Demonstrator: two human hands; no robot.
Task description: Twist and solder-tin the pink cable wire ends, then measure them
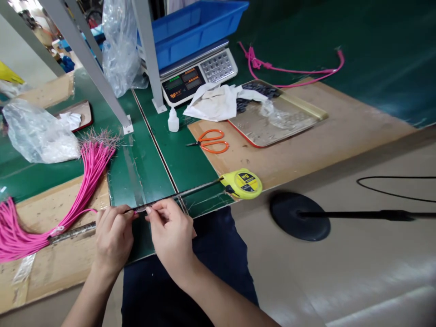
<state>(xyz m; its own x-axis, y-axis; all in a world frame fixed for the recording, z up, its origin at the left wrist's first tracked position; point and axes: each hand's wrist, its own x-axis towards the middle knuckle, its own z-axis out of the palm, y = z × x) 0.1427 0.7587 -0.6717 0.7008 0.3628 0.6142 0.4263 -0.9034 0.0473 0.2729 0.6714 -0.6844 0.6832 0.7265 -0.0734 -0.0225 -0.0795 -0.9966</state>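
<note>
My left hand (114, 236) is closed around a pink cord (89, 210) near the table's front edge. Just to its right, my right hand (172, 236) pinches the same cord close to its end, thumb against forefinger. The cord runs along the extended blade of a tape measure (245, 183), whose yellow case lies at the right on the table edge. On the left, a thick bundle of pink cords (90, 170) with frayed ends rests on cardboard, tied with a white strip. The fingers hide the cord's very tip.
Orange-handled scissors (214, 141), a white bottle (173, 120) and a tray (272, 122) with dark small parts lie beyond my hands. A scale (200, 75) carries a blue bin (200, 29). Grey metal posts (150, 54) stand on the table. A knotted pink cord (293, 71) lies farther right.
</note>
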